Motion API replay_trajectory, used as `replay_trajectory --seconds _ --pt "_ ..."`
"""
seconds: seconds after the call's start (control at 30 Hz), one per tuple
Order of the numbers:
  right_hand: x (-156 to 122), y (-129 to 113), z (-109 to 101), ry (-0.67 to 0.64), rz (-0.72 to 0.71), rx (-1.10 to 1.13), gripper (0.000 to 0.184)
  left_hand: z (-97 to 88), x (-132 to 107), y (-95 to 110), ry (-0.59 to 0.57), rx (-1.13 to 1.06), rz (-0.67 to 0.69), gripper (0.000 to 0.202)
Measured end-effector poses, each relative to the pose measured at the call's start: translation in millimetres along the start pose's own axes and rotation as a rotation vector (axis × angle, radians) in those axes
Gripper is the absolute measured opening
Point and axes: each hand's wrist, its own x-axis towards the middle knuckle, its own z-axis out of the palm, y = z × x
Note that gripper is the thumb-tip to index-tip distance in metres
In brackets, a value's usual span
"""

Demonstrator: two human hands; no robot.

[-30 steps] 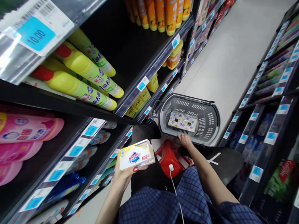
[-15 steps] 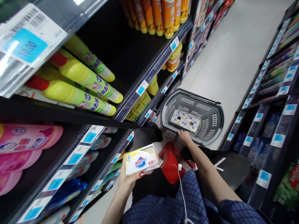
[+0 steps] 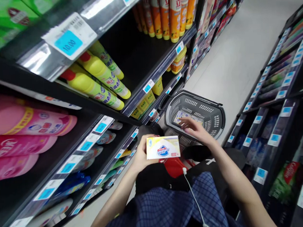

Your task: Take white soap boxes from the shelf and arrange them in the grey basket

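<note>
My left hand (image 3: 140, 155) grips the left end of a white and yellow soap box (image 3: 162, 147), its blue and red logo facing up. It is above my lap. My right hand (image 3: 195, 127) is over the near side of a grey shopping basket (image 3: 213, 119), fingers apart and partly bent, with nothing visible in them. Inside the basket lie several similar white and yellow soap boxes (image 3: 178, 116), partly hidden by my right hand. Below the held box, a red object (image 3: 173, 167) shows between my legs; its kind is unclear.
Store shelves (image 3: 140, 93) on the left carry yellow bottles (image 3: 93, 87), pink bottles (image 3: 37, 123), orange bottles (image 3: 176, 15) and AXE boxes (image 3: 143, 105). More shelves (image 3: 265, 124) line the right side. A pale aisle floor (image 3: 246, 30) stretches beyond the basket. A white cable (image 3: 194, 201) hangs over my shirt.
My left hand has moved right and slightly up with the soap box, which is now level. My right hand has lifted from the basket's near edge and its fingers have spread. The view has shifted.
</note>
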Motion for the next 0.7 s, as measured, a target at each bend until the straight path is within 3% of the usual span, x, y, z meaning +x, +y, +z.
replay_trajectory --seconds 0.03,0.07,0.17,0.27,0.37,0.57,0.7 --pt "-15 -25 -14 0.045 -0.167 0.169 0.069 4.9 5 9 -0.049 0.022 0.059 0.073" --pt "-30 -49 -26 0.064 -0.274 0.203 0.081 10.1 10 18 -0.086 0.039 0.109 0.074" --pt "-70 -107 -42 0.131 -0.353 0.021 0.090 25.8 13 42 -0.159 0.080 0.220 0.072" --pt "-97 -139 -41 0.260 -0.362 -0.152 0.084 38.8 5 60 -0.248 0.048 0.320 0.071" --pt "-118 -157 -37 0.396 -0.419 -0.209 0.077 48.6 -13 74 -0.309 -0.027 0.362 0.071" --pt "-152 -180 -21 0.544 -0.438 -0.165 0.071 61.0 -60 86 -0.304 -0.195 0.256 0.074" --pt "-155 -190 -10 0.544 -0.182 -0.022 0.056 64.4 -77 79 -0.333 -0.412 -0.035 0.073"
